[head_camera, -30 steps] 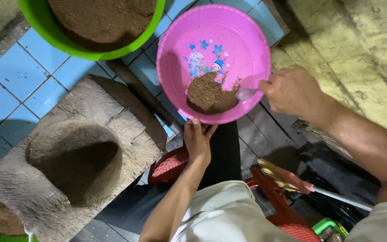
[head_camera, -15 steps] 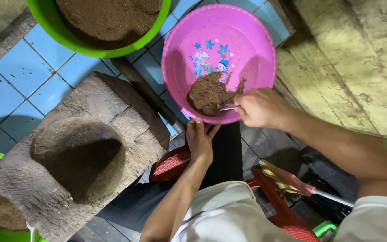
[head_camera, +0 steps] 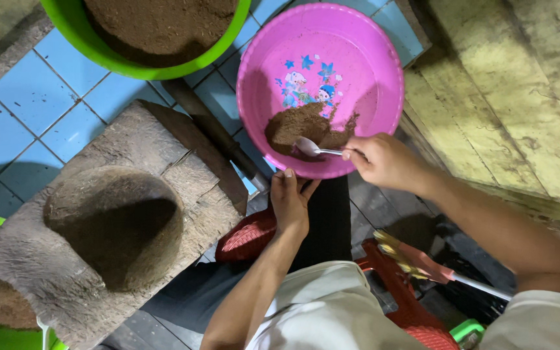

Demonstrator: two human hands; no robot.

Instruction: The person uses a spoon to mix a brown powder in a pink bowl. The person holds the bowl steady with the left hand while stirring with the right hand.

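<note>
Brown powder [head_camera: 303, 125] lies heaped at the near side of the pink basin [head_camera: 371, 58], just ahead of both hands, with a metal spoon [head_camera: 315, 148] resting its bowl on the heap and its handle running sideways toward the right hand [head_camera: 384, 161], whose fingers are pinched shut on it. The left hand [head_camera: 291, 201] is closed on the basin's near rim from below, touching it, so the right hand is nearer to the powder.

No packages, labels, signs or screens.
</note>
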